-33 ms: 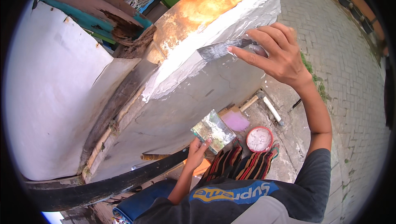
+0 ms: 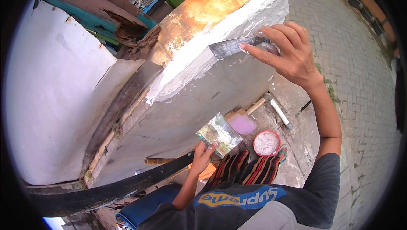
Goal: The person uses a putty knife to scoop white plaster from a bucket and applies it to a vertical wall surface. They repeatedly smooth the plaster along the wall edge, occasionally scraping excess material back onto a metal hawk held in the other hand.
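My right hand (image 2: pixel 290 58) is closed round the handle of a putty knife (image 2: pixel 231 47). The knife's wide, smeared grey blade lies against the wet white filler (image 2: pixel 186 66) along the edge of a low wall (image 2: pixel 182 107). Its handle is mostly hidden by my fingers, and white paste marks the fingertips. Lower down, my left hand (image 2: pixel 201 157) grips a small flat board (image 2: pixel 219 134) with white filler smeared over it, thumb on top. By my feet stands a round red-rimmed tub (image 2: pixel 266 143) of white filler.
A white pipe (image 2: pixel 280 113) lies near the wall's foot, beside a pink-stained board (image 2: pixel 241 123). A thick black tube (image 2: pixel 127 192) crosses at lower left, above a blue container (image 2: pixel 148 206). Rotten wood (image 2: pixel 131 33) juts out behind the wall. Paving (image 2: pixel 356 60) and plant pots (image 2: pixel 354 0) lie right.
My right hand and the putty knife have slid a little to the right and slightly up along the wall's edge. My left hand and the board stay in place.
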`<state>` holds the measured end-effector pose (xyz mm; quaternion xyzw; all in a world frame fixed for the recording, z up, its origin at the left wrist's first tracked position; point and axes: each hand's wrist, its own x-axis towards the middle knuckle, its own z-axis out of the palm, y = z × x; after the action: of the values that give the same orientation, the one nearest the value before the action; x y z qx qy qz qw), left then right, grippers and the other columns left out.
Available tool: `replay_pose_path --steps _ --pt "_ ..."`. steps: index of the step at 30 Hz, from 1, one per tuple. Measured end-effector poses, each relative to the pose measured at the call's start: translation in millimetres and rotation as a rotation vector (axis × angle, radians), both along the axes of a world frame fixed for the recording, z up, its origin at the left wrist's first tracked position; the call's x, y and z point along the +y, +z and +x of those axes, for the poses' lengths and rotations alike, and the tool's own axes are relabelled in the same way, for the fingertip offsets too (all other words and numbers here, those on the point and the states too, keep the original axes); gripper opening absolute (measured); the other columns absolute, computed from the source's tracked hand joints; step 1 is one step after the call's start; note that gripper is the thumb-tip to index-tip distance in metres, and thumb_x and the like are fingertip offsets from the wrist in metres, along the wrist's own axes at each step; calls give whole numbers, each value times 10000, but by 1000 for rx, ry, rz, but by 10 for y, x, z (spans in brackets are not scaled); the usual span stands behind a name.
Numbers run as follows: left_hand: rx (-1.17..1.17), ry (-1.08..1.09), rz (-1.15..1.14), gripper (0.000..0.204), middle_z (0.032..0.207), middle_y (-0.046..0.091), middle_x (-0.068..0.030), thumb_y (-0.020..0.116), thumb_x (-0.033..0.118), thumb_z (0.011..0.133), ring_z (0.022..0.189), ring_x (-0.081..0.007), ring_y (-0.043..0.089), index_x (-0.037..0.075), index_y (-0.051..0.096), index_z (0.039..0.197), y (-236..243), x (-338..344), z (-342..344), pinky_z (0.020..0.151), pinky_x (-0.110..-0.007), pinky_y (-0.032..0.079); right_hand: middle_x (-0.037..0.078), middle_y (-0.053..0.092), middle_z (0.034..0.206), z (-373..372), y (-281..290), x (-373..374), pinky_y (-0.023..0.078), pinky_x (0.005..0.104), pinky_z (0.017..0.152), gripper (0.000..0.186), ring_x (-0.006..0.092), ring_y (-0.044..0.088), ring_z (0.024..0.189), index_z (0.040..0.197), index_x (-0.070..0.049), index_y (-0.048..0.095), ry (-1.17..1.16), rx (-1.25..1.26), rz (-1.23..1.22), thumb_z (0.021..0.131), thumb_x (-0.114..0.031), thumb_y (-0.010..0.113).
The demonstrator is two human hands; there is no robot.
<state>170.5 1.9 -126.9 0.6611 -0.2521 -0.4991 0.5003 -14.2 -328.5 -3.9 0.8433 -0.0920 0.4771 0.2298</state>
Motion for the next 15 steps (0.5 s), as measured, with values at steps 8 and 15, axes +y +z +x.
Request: replay_pose_path --steps 8,15 --pt "-19 -27 -40 294 1087 624 -61 545 175 970 979 -100 558 -30 523 1179 -6 -68 38 857 -269 435 -6 587 1052 -394 -101 -312 442 360 818 534 177 547 942 1131 -294 687 -219 -73 36 683 -6 648" --pt "62 5 -1 294 1063 619 -45 544 188 972 955 -91 554 -25 520 1174 79 -116 10 841 -255 434 -10 595 1012 266 -108 387 449 325 811 387 161 546 913 1103 -291 703 124 -44 9 760 -121 646"
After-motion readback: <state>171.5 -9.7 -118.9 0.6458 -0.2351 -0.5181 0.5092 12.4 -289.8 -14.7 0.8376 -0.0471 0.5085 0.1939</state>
